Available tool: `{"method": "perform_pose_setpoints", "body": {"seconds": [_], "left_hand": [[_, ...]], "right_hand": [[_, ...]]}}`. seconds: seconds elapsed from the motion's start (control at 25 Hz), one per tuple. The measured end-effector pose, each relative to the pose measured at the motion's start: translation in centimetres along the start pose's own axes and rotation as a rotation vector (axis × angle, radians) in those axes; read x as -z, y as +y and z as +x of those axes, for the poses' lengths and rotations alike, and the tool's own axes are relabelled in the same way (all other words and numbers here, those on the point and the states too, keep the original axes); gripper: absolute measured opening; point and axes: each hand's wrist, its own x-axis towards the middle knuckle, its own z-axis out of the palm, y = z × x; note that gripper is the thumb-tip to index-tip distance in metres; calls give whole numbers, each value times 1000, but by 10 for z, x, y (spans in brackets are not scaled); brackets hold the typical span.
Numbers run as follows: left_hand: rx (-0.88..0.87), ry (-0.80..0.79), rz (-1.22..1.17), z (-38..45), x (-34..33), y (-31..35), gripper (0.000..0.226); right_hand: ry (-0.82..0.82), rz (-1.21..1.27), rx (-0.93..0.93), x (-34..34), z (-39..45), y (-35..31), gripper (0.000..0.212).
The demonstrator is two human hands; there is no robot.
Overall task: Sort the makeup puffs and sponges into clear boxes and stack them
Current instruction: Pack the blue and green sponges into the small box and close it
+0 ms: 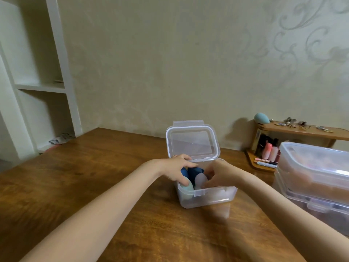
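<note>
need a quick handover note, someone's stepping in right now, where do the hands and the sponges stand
Left hand: fingers reach into the small clear box, touching the sponges.
Right hand: curled inside the same box around a pale sponge.
In the box: dark blue sponges, a mint sponge; lid up.
Done: two closed boxes stacked at right.
Left: the teal sponge on the wooden rack, then close and stack this box.

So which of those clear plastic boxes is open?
The small clear plastic box in the middle of the wooden table, its lid standing upright. The two larger clear lidded boxes stacked at the right are closed.
</note>
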Motion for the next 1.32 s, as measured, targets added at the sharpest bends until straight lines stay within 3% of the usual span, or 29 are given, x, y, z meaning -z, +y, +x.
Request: {"method": "perform_pose_setpoints", "body": {"seconds": [0.28, 0.44, 0.64, 0.8, 0.84, 1.04, 1.16, 1.32], "left_hand": [[-9, -27, -29, 5, 3, 4, 72], [-15, 3, -45, 7, -3, 5, 68], [-18, 191, -90, 10, -18, 7, 60], [-20, 231, -138, 11, -20, 8, 62], [-25, 227, -118, 12, -20, 9, 60], [-3, 223, -29, 19, -24, 20, 59], [11, 228, -20, 19, -26, 24, 60], [17, 230, -11, 23, -27, 28, 59]], "right_hand": [[113, -28, 48, -10, 2, -4, 31], [87, -71, 67, -9, 0, -12, 29], [24, -106, 8, 3, -15, -15, 28], [376, -314, -171, 33, -49, -1, 15], [379, -399, -209, 33, -56, 6, 20], [11, -997, -404, -2, -67, 49, 34], [8, -1160, -441, -2, -67, 77, 38], [55, -1098, -449, -1, -79, 100, 35]]}}
